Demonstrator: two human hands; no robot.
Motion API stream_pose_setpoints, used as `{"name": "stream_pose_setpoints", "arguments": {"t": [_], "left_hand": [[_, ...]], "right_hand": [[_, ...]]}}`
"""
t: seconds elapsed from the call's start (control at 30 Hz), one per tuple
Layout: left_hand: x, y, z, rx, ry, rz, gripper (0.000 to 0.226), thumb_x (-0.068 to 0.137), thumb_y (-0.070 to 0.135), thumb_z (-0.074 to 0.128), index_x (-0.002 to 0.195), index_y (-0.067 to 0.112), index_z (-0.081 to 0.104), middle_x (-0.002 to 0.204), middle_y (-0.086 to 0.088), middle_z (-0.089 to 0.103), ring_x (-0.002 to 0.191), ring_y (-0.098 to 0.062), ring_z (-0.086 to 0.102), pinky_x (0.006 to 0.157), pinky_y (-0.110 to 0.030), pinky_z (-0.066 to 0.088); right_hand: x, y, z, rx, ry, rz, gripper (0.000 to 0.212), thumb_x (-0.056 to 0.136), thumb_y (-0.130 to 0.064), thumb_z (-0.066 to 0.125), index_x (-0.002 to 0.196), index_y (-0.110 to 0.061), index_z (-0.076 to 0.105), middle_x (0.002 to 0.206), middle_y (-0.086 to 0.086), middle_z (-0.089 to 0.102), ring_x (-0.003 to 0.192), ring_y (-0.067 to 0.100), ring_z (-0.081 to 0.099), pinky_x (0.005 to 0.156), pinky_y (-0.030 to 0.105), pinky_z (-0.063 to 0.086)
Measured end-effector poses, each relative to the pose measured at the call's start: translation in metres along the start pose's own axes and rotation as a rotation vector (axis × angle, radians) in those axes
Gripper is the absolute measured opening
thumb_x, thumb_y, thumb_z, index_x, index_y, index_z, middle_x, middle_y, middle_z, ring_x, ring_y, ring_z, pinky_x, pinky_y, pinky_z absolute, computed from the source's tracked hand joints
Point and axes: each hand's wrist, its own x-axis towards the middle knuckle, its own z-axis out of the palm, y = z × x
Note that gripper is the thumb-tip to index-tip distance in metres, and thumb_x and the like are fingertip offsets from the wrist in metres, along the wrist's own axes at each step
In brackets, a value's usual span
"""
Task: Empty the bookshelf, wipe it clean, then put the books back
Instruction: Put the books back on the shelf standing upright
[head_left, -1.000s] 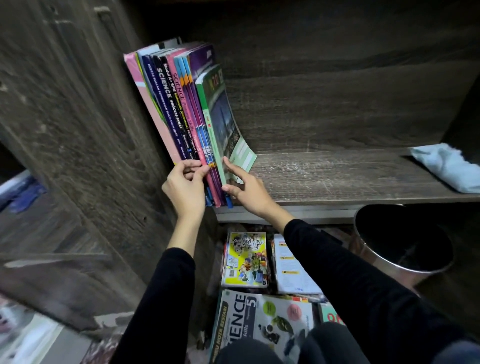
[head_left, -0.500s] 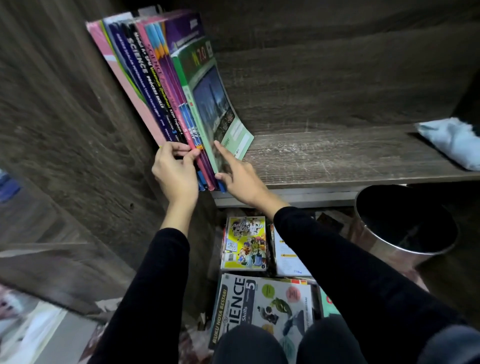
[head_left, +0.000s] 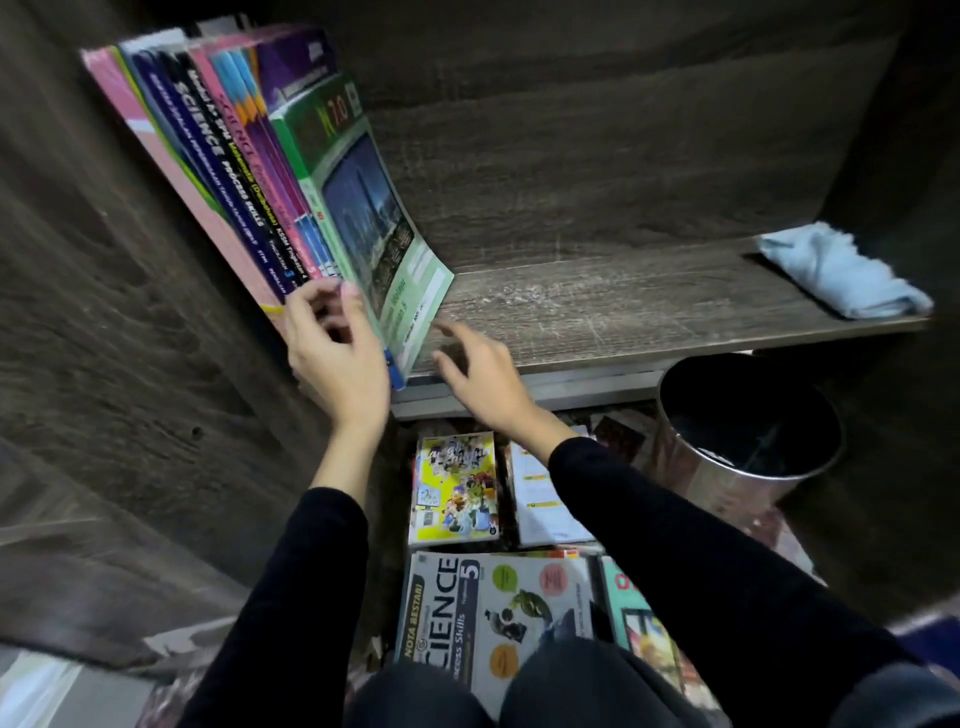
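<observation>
Glossy paperback workbooks (head_left: 493, 613) lie on the floor nearest the person. Above them the left hand (head_left: 337, 358) curls its fingers (head_left: 311, 301) loosely against the spines of the shelved books (head_left: 249, 171); the right hand (head_left: 483, 379) hovers open, touching nothing. Thin and floppy, they probably slide; grip them by the spines. Farther along the shelf (head_left: 623, 306) lies a blue cloth (head_left: 841, 270).

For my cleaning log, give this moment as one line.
stage: reshelving | left hand: steadying leaning books | right hand: open, off books | cloth: on shelf
</observation>
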Motion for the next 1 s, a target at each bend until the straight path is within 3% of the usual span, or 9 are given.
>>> {"name": "stream_pose_setpoints", "arguments": {"t": [0.13,0.23,0.37,0.47,0.6,0.73,0.8,0.87,1.0], "left_hand": [[-0.017,0.038,0.019,-0.013,-0.120,0.198,0.017,0.093,0.018,0.055,0.093,0.002,0.061,0.089,0.002,0.058,0.076,0.000,0.049,0.068,-0.008,0.037],[-0.044,0.058,0.037,-0.016,-0.308,0.309,0.015,0.093,0.017,0.055,0.095,0.003,0.061,0.089,0.003,0.058,0.078,-0.002,0.050,0.072,-0.005,0.034],[-0.100,0.055,0.061,-0.006,-0.643,0.255,0.016,0.093,0.025,0.054,0.094,0.011,0.062,0.084,0.004,0.061,0.071,-0.001,0.050,0.068,-0.012,0.035],[-0.152,0.028,0.075,0.006,-0.900,0.065,0.009,0.091,0.021,0.057,0.091,0.014,0.063,0.083,0.000,0.065,0.072,-0.007,0.056,0.069,-0.014,0.039],[-0.222,-0.024,0.077,0.123,-1.243,-0.394,0.005,0.091,0.020,0.061,0.092,0.015,0.059,0.087,-0.002,0.061,0.084,-0.020,0.059,0.072,-0.021,0.040],[-0.284,-0.080,0.075,0.368,-1.483,-0.822,0.018,0.090,0.028,0.062,0.091,0.011,0.066,0.115,-0.015,0.065,0.107,-0.027,0.060,0.089,-0.034,0.047],[-0.304,-0.096,0.072,0.424,-1.563,-0.960,0.019,0.093,0.025,0.058,0.091,0.007,0.066,0.120,-0.023,0.061,0.111,-0.033,0.059,0.085,-0.034,0.048],[-0.324,-0.108,0.066,0.468,-1.586,-1.016,0.031,0.093,0.020,0.057,0.115,-0.001,0.062,0.123,-0.021,0.060,0.113,-0.033,0.058,0.083,-0.029,0.046],[-0.354,-0.116,0.059,0.473,-1.528,-1.060,0.035,0.087,0.017,0.062,0.120,0.006,0.060,0.119,-0.013,0.064,0.106,-0.026,0.062,0.080,-0.025,0.044]], "right_hand": [[-0.024,0.015,-0.055,0.014,0.206,-0.024,0.032,0.093,-0.011,0.056,0.124,-0.003,0.057,0.120,0.012,0.064,0.103,0.018,0.062,0.090,0.024,0.045],[-0.054,0.030,-0.095,-0.007,0.330,-0.010,0.029,0.092,-0.013,0.056,0.120,-0.004,0.059,0.114,0.008,0.066,0.096,0.012,0.061,0.085,0.017,0.045],[-0.109,0.061,-0.131,-0.096,0.470,0.069,0.026,0.088,-0.017,0.057,0.110,-0.004,0.063,0.097,0.005,0.067,0.085,0.010,0.061,0.082,0.015,0.043],[-0.160,0.093,-0.142,-0.136,0.481,0.231,0.021,0.087,-0.021,0.058,0.102,-0.008,0.065,0.086,0.001,0.067,0.076,0.011,0.061,0.075,0.021,0.046],[-0.230,0.149,-0.141,-0.248,0.396,0.570,0.011,0.088,-0.017,0.063,0.091,-0.006,0.064,0.085,0.008,0.068,0.078,0.023,0.062,0.071,0.031,0.043],[-0.284,0.203,-0.132,-0.254,0.197,0.979,0.024,0.088,-0.023,0.063,0.101,-0.002,0.059,0.098,0.019,0.066,0.091,0.034,0.060,0.075,0.036,0.042],[-0.302,0.221,-0.124,-0.236,0.090,1.154,0.047,0.089,-0.031,0.063,0.124,-0.002,0.049,0.118,0.022,0.061,0.109,0.037,0.057,0.085,0.036,0.042],[-0.312,0.232,-0.118,-0.241,0.024,1.268,0.064,0.089,-0.036,0.063,0.137,-0.003,0.037,0.130,0.023,0.054,0.119,0.038,0.052,0.092,0.037,0.040],[-0.326,0.247,-0.110,-0.151,-0.040,1.371,0.071,0.085,-0.047,0.064,0.136,-0.005,0.039,0.132,0.023,0.052,0.118,0.038,0.052,0.092,0.038,0.041]]}}
